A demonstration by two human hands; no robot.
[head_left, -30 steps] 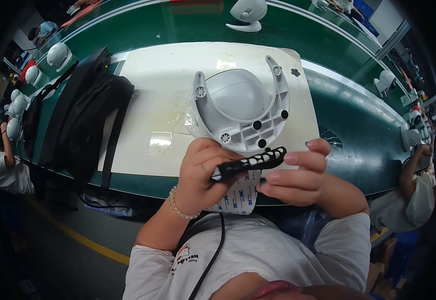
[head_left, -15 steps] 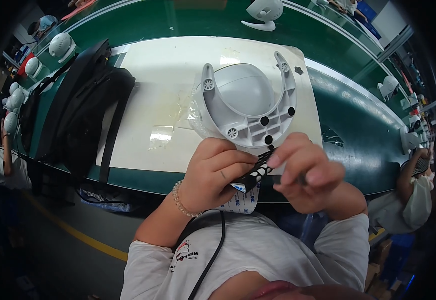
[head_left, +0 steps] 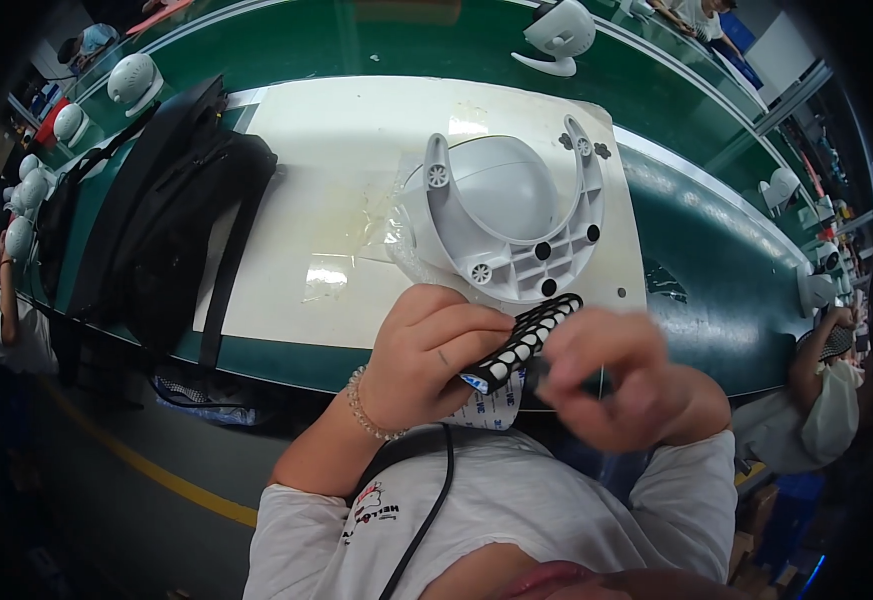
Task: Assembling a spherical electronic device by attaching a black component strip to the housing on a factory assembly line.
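Note:
My left hand point(head_left: 427, 350) pinches a sheet of round stick-on pads point(head_left: 525, 343), black with rows of white dots, bent over its fingers. The sheet's printed white backing point(head_left: 492, 408) hangs below. Close at the sheet's right edge is my right hand point(head_left: 612, 375), blurred, its fingers curled together around something small and dark. Just beyond both hands a white plastic appliance point(head_left: 497, 190) lies with the ribbed underside of its U-shaped base point(head_left: 517, 262) facing up. Three black round pads sit on that base, and several spoked round sockets show bare.
Under the appliance are a cream mat point(head_left: 302, 215) and crumpled clear plastic point(head_left: 407, 240). A black bag point(head_left: 182, 210) lies at the left. White appliances point(head_left: 560, 35) stand along the green bench point(head_left: 707, 270). Small dark pieces point(head_left: 622, 293) lie on the mat. Other people work at both sides.
My right hand has moved down a little, away from the sheet, uncovering more of its dots. My left hand keeps its hold. The whole view has shifted slightly.

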